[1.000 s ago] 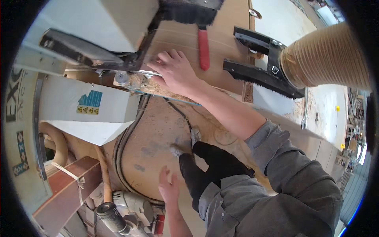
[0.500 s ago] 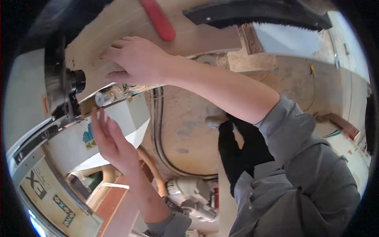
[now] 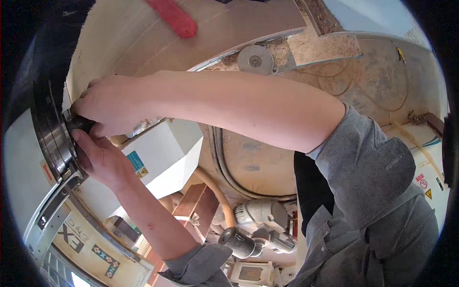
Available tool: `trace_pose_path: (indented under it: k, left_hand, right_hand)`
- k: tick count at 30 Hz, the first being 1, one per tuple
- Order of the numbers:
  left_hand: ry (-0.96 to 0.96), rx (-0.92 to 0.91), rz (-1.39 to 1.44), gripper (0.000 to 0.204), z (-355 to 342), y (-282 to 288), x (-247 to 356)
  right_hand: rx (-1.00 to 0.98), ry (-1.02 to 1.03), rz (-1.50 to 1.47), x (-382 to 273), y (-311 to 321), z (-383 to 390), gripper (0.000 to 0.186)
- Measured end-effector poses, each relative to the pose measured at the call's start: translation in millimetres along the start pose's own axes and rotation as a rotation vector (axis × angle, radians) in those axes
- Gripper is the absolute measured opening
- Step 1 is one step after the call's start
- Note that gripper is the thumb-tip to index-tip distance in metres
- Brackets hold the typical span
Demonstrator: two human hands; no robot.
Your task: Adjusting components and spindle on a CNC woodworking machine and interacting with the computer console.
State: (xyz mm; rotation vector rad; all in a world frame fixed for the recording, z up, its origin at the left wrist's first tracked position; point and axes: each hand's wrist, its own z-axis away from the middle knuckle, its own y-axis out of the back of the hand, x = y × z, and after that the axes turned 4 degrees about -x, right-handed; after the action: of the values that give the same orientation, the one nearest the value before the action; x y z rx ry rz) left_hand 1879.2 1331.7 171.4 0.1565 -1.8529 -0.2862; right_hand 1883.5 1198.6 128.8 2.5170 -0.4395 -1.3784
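Observation:
A black cylindrical part (image 3: 80, 124) sticks out from the machine's dark ringed metal column (image 3: 53, 136) at the far left. My right hand (image 3: 112, 103) closes round it from above, fingers curled over its far side. From below, my left hand (image 3: 103, 160) is closed on the same part, its thumb pressed up along it. The fingertips of both hands are partly hidden. Beneath my right forearm, the shiny roller at the bed's edge barely shows.
A red strip (image 3: 177, 20) lies on the dusty machine bed (image 3: 210, 36) at the top. A round metal disc (image 3: 255, 60) sits at its edge. Black cables (image 3: 224, 167) cross the floor below. A motor (image 3: 263, 217) and ribbed hose (image 3: 208, 179) stand near the bottom.
Both hands have moved left onto the black cylindrical part and closed on it. The right one came off the bed, the left one rose from in front of the white housing. The view has shifted.

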Motion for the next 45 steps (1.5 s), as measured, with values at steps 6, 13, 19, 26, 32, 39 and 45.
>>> trace_pose_path:
  k: [6, 13, 19, 26, 32, 39, 45]
  left_hand:
    - [-0.118, -0.178, 0.170, 0.043, -16, 11, -17]
    - [-0.043, -0.063, 0.218, 0.044, -8, -6, -10]
    - [-0.018, -0.051, 0.115, 0.048, -9, 4, -5]
    - [-0.024, -0.074, -0.111, 0.046, -8, 5, 1]
    - [-0.015, -0.014, -0.074, 0.045, -7, 3, 3]
    - [-0.093, -0.120, -0.210, 0.043, -5, 4, 3]
    - [-0.089, -0.163, -0.052, 0.046, -6, 4, 3]
  right_hand:
    - [-0.136, -0.010, -0.213, 1, 3, -3, 0.034]
    - [0.227, -0.075, -0.128, -4, -22, 3, 0.042]
    - [0.247, -0.207, -0.213, -2, -30, 14, 0.050]
    - [0.025, -0.168, -0.207, 5, -13, 10, 0.045]
    - [0.269, -0.140, -0.213, 1, -29, 10, 0.040]
    - [0.462, -0.157, -0.172, 8, -32, 26, 0.035]
    - [0.417, -0.045, -0.010, 21, -38, 10, 0.017]
